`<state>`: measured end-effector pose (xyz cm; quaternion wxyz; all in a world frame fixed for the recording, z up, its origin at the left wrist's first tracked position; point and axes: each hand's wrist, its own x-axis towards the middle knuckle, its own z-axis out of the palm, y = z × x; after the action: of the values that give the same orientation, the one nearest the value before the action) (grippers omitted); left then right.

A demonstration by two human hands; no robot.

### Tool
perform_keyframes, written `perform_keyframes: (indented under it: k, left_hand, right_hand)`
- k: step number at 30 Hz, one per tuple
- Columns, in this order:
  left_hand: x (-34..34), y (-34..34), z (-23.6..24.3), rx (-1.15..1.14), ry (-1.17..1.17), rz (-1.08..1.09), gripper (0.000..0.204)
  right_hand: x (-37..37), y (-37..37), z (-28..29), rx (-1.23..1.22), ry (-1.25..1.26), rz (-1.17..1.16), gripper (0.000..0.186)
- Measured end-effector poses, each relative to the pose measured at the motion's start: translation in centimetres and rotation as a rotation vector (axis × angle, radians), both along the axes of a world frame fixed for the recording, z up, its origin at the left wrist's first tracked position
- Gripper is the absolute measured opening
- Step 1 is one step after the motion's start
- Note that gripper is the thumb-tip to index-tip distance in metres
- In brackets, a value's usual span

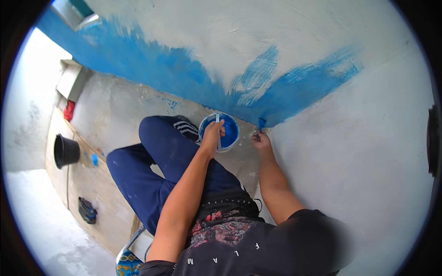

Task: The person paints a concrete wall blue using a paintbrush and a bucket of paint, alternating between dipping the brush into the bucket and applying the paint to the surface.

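Pale plaster walls (322, 27) meet at a corner in front of the person, and blue paint (175, 69) runs along the foot of one of them, ragged and streaky at its upper edge. On the bare floor (117, 99), close to that corner, stands a white bucket (238, 138) with more blue inside. From where I stand, the left hand (213, 136) is over the bucket, its fingers curled round a pale strip (218, 120) that crosses the mouth. The right hand (262, 140) has its fingers closed on a brush (261, 123) right by the corner, the bristles thick with blue; whether they touch the wall I cannot tell. Just beside the bucket is a dark shoe (186, 128) with white stripes, below bent knees in navy trousers (168, 147). Blue spots (172, 105) dot the floor near the painted wall's edge. Well apart, toward the floor's left edge, sit a black pail (69, 152) and a dark bundle (87, 210).
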<state>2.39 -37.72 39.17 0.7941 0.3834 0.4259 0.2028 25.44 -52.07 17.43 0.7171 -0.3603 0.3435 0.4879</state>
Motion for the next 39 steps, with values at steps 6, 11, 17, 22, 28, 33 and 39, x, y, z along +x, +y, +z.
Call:
perform_keyframes:
  k: [6, 11, 17, 22, 28, 33, 39]
  left_hand:
    - [1.2, 0.0, -1.4, -0.030, 0.070, 0.055, 0.030]
    - [1.2, 0.1, -3.1, -0.098, 0.075, 0.144, 0.035]
    - [0.8, 0.4, -3.0, -0.120, 0.052, 0.125, 0.037]
    - [1.0, 0.0, -1.1, -0.149, 0.055, 0.109, 0.037]
    - [0.8, 0.0, -1.4, -0.164, 0.006, 0.099, 0.044]
    - [0.6, 0.1, -1.3, -0.195, 0.071, 0.120, 0.046]
    - [0.4, 0.3, -1.7, -0.205, 0.063, 0.130, 0.051]
  right_hand:
    - [-2.1, -1.5, 6.2, 0.138, -0.165, -0.047, 0.033]
    - [-2.7, -2.5, 13.1, 0.293, -0.316, 0.017, 0.042]
    - [-4.8, -3.5, 19.1, 0.389, -0.568, 0.125, 0.045]
    - [-3.8, -5.5, 13.7, 0.246, -0.417, 0.116, 0.038]
    - [-2.4, -3.9, 11.9, 0.149, -0.369, -0.016, 0.024]
    - [-2.5, -2.4, 18.8, 0.236, -0.403, -0.095, 0.032]
    - [-4.6, -3.1, 26.1, 0.411, -0.676, -0.045, 0.035]
